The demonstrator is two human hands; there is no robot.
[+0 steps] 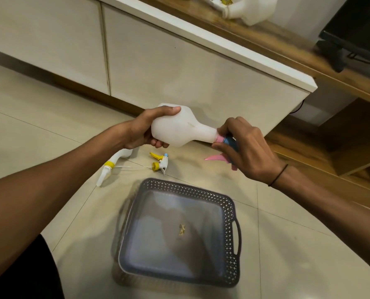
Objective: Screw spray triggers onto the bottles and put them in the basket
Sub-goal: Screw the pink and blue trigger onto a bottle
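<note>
I hold a white bottle (179, 128) sideways above the floor, its neck pointing right. My left hand (145, 130) grips its wide base. My right hand (242, 147) is closed on the pink and blue spray trigger (227, 145) at the bottle's neck, the pink lever sticking out below. A second white bottle (115, 162) with a yellow collar lies on the floor to the left. Beside it lies a loose yellow and white spray trigger (160, 162). The grey perforated basket (229, 223) sits on the floor below my hands, with only a small scrap inside.
A white cabinet (179, 67) runs along the back, close behind the bottle. A wooden shelf (309, 46) above it carries white objects and a dark device. Low wooden shelving stands at the right. The floor is pale tile.
</note>
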